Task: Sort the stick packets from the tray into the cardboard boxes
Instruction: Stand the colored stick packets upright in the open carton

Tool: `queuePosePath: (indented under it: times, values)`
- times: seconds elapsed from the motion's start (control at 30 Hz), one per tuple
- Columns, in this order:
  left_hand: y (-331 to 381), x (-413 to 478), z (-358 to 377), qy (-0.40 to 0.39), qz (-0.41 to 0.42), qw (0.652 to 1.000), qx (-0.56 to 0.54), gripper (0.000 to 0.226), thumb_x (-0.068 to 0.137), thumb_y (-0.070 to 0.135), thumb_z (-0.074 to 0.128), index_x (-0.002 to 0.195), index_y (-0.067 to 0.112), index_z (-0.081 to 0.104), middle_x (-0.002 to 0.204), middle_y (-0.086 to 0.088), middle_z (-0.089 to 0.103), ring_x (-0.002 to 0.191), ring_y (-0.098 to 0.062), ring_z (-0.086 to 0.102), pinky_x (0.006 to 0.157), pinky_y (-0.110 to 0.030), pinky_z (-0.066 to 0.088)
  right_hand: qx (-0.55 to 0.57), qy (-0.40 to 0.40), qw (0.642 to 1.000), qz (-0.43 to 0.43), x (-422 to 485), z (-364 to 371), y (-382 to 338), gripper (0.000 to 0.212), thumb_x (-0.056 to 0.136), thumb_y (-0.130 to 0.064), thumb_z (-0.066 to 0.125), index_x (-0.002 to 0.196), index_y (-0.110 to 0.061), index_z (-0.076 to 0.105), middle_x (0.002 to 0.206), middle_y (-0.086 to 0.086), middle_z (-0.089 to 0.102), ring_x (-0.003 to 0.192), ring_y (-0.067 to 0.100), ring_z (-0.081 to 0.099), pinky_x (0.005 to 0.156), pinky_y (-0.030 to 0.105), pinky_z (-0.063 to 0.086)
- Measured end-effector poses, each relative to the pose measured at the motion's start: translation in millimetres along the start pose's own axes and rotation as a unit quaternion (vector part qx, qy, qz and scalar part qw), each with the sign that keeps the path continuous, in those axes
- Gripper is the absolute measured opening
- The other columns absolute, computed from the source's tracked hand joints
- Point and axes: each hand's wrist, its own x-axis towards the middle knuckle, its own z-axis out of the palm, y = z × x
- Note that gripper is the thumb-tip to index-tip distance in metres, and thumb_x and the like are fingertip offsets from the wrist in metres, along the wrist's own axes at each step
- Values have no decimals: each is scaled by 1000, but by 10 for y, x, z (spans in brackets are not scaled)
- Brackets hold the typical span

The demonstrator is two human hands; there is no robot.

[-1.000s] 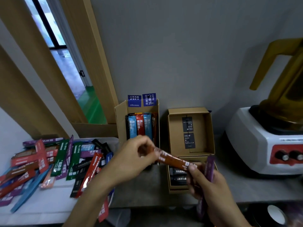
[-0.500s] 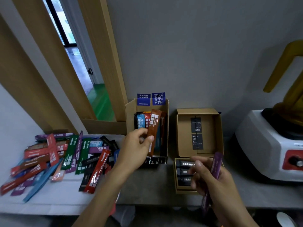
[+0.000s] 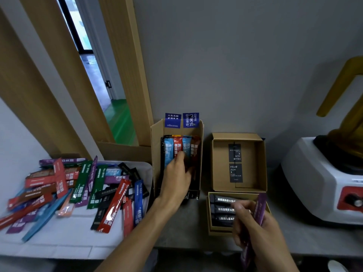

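Head view: left hand point(image 3: 176, 177) in tall box point(image 3: 157, 138), fingers' point(image 3: 182, 157) grip unclear; right hand point(image 3: 255, 230) holds purple packet point(image 3: 260, 208) near blender point(image 3: 314, 183).

One view is supplied. The camera sits on the person's head and faces forward and down, toward the grey wall point(image 3: 235, 65) behind the counter point(image 3: 196, 234). It is close above the work. Both forearms enter from the bottom edge: the left hand point(image 3: 176, 179) is at frame centre, and the right hand point(image 3: 253, 226) with its purple stick packet point(image 3: 259, 208) is low and right, nearest the lens. The tray point(image 3: 59, 247) fills the lower left. The tall cardboard box point(image 3: 157, 146) and the flat cardboard box point(image 3: 218, 163) hold the centre. The blender point(image 3: 314, 183) is cut by the right edge. The wide-angle lens leans the door frame point(image 3: 125, 65).
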Motion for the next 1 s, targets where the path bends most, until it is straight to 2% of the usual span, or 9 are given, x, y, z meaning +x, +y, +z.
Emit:
queuePosePath:
  times: [0.17,0.23,0.3,0.37,0.43,0.53,0.67,0.87,1.0]
  values:
    - [-7,-17,44,-53,85,991,87,71,88,-1,61,149,19,31,145,-1,45,130,-18,49,107,-31,41,96,31,992,76,42,82,-62,44,85,-51,52,86,-8,52,47,3,42,36,17,37,40,24,32]
    - [-5,12,55,-57,97,988,109,74,87,-4,60,151,18,29,146,-3,44,130,-20,50,106,-30,41,144,31,984,104,89,88,-92,54,98,-52,37,70,-6,47,44,5,38,32,18,33,35,20,30]
    - [4,25,48,-67,97,986,115,76,88,-3,61,152,19,27,147,-3,43,132,-20,49,107,-32,41,151,21,983,105,112,111,-120,57,95,-49,42,60,-4,42,42,7,37,30,18,33,33,23,31]
    - [43,-9,5,-67,86,990,90,70,90,0,60,150,20,30,146,-1,44,132,-17,48,108,-31,40,154,29,985,76,86,124,-136,49,91,-43,49,66,-2,47,48,11,44,38,21,39,43,28,36]
    - [104,-117,-92,-47,66,996,27,55,95,10,58,144,24,38,136,3,51,120,-9,54,102,-28,49,178,58,981,52,53,149,-153,35,98,-30,42,82,-2,56,64,13,54,56,24,48,58,34,40]
    - [203,-469,-299,-32,29,996,-81,23,97,26,57,120,29,54,102,9,60,90,1,60,74,-15,54,237,48,970,5,58,229,-207,34,90,-30,44,98,-2,63,82,15,66,80,27,59,75,36,45]
    - [333,-961,-462,-173,-34,969,-174,10,94,44,56,99,40,63,97,20,64,92,9,59,72,-7,45,249,51,966,-52,80,366,-282,46,90,-37,45,114,-3,65,102,12,74,100,28,69,89,34,47]
    - [341,-1123,-717,-218,-47,923,-312,26,92,42,57,92,23,74,89,4,72,82,-4,66,75,-22,52,257,32,963,-78,-38,753,-362,46,98,-34,42,125,-3,63,121,18,70,116,27,66,103,39,44]
    - [186,-1186,-917,-228,-60,920,-313,8,90,28,67,93,24,73,90,6,73,83,-9,68,79,-31,56,238,35,967,-79,-115,1004,-328,44,101,-33,42,126,-4,63,119,16,71,115,26,67,101,38,46]
